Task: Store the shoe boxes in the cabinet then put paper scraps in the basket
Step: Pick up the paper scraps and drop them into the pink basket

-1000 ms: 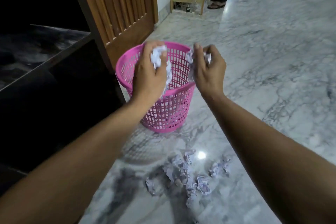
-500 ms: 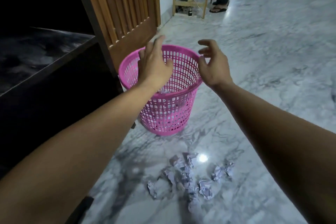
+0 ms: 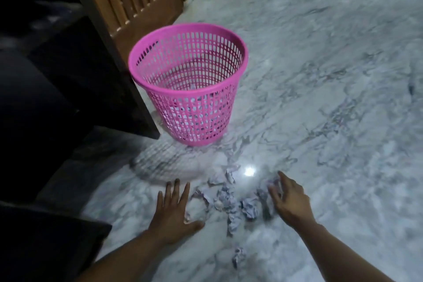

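A grey-veined marble floor (image 3: 320, 98) fills the view, with a dark cabinet (image 3: 45, 98) at the left. The pink basket (image 3: 238, 89) stands upright just beside the cabinet, white paper showing through its mesh. Crumpled paper scraps (image 3: 229, 199) lie near it. The left hand (image 3: 172, 210) spreads empty beside them; the right hand (image 3: 289, 199), fingers loose, touches the pile without gripping anything.

The marble floor (image 3: 320, 75) in front of me carries the pink basket (image 3: 187, 71), upright just beside the cabinet (image 3: 75, 80). Nearer me, crumpled paper scraps (image 3: 231, 201) lie scattered on it, with one scrap (image 3: 238, 257) apart from the rest.
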Demonstrator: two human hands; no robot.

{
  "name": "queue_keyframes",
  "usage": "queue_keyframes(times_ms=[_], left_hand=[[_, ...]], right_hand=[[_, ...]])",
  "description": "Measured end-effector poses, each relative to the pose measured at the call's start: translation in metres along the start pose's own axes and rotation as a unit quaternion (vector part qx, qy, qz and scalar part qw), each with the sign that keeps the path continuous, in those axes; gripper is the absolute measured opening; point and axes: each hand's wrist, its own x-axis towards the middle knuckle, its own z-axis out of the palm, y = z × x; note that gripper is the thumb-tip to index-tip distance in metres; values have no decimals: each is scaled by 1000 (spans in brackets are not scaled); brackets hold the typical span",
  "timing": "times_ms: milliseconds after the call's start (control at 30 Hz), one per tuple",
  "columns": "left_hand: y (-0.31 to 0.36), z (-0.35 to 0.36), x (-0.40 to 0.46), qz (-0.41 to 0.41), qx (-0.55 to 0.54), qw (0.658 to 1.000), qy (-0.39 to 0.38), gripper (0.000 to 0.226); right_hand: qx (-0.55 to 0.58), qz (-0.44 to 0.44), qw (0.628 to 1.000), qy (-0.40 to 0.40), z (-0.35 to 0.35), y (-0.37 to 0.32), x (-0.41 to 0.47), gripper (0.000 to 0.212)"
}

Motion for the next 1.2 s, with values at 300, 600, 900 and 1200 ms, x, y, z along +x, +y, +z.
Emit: queue_keyframes(times_ms=[300,600,900,1200], left_hand=[[53,24,-2,121,1,988,99,76],[63,23,-3,176,4,974,146,16],[70,10,-4,164,-48,978,117,13],[94,-29,-14,97,-209,955,189,19]], right_hand=[[-235,-281,928,-63,65,-57,-41,92],[-134,-278,942,-128,76,-53,-43,23],[-22,-153,983,-95,52,-35,-38,9],[261,-56,963,22,13,-96,-21,22]])
